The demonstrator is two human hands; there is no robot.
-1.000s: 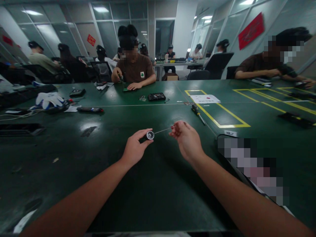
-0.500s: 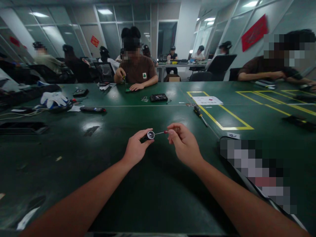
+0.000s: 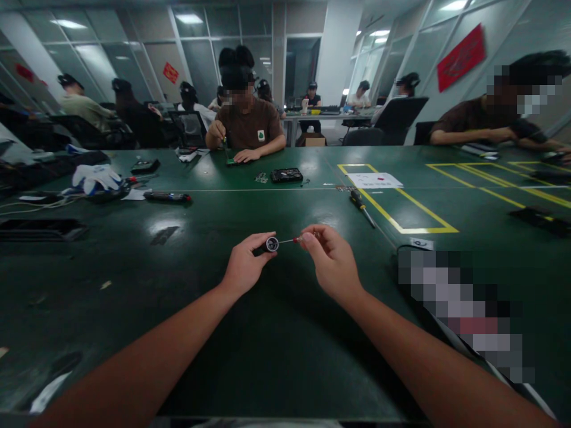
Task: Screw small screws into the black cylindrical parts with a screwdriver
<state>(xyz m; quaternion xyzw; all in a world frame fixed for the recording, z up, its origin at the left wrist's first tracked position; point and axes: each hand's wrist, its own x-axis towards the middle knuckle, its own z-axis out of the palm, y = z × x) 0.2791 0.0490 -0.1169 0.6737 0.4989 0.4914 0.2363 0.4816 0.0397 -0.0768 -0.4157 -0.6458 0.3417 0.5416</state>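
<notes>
Over the middle of the green table, my left hand (image 3: 246,261) grips a small black cylinder (image 3: 272,244) between thumb and fingers. Its round open end, with a light rim, faces right and toward me; what sits inside is too small to make out. My right hand (image 3: 333,258) is closed on a small screwdriver (image 3: 288,241) with a thin metal shaft and a red collar. The shaft points left, and its tip reaches the cylinder's open end. Most of the screwdriver's handle is hidden by my right fingers.
A yellow-black screwdriver (image 3: 363,208) lies beyond my right hand, near a white sheet (image 3: 375,181) and yellow tape outlines. Black electric screwdriver (image 3: 168,198) and white gloves (image 3: 97,178) lie at left. A pixelated object (image 3: 464,315) lies at right. Across the table a person (image 3: 250,122) works.
The cylinder's open end has turned slightly in my left hand. My right hand, with the screwdriver, has shifted very slightly left. Otherwise the scene looks the same.
</notes>
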